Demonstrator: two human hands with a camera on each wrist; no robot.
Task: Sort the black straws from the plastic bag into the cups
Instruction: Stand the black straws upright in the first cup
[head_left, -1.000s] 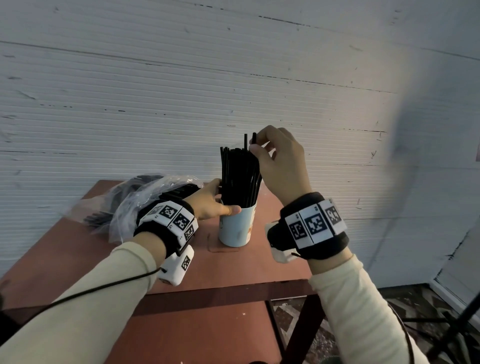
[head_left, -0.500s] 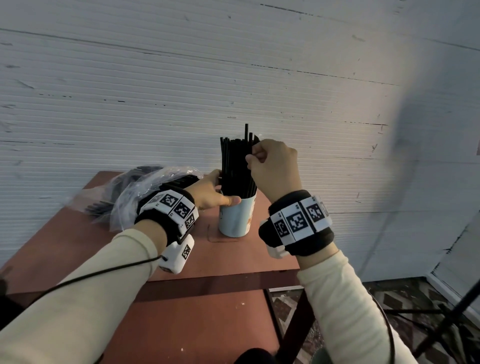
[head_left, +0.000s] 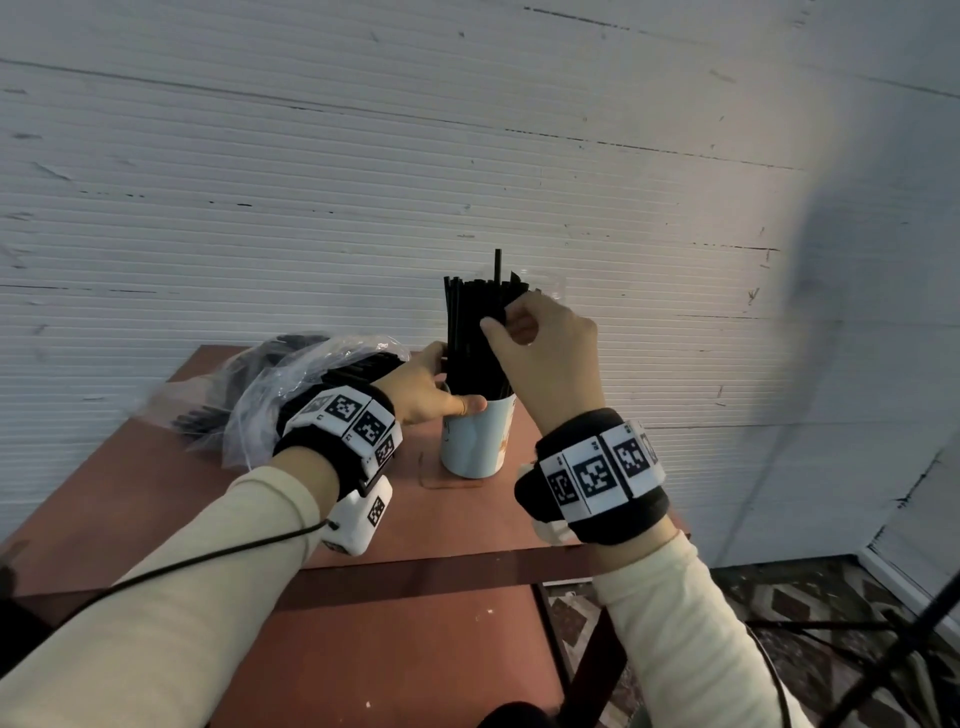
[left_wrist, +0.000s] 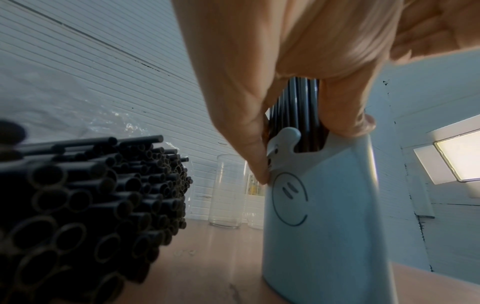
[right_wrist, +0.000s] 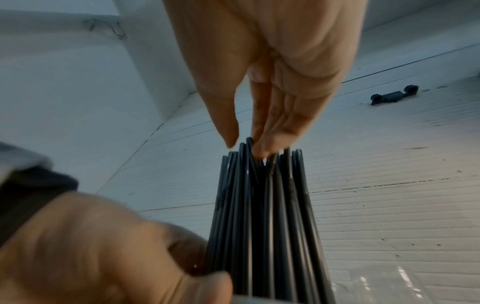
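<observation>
A pale blue cup (head_left: 475, 441) with a smiley face (left_wrist: 319, 216) stands on the brown table (head_left: 467, 514), packed with upright black straws (head_left: 475, 338). My left hand (head_left: 431, 392) curls round the straw bundle just above the cup's rim (left_wrist: 309, 115), with its fingertips on the cup. My right hand (head_left: 540, 343) is at the top of the bundle. Its fingertips (right_wrist: 259, 151) sit on the straw ends and its thumb lies against their near side, pinching them. One straw sticks up above the others. The clear plastic bag (head_left: 291, 384) lies to the left with many more black straws (left_wrist: 85, 195).
Two clear glass cups (left_wrist: 228, 191) stand behind the blue cup by the white ribbed wall (head_left: 467, 156). The table's right edge is close to my right wrist. Below it is patterned floor (head_left: 779, 613) and a dark stand leg at the lower right.
My right hand has come down from above the bundle, where it pinched a raised straw, to the tops of the straws. That straw has sunk among the others. The left hand has stayed at the cup's rim.
</observation>
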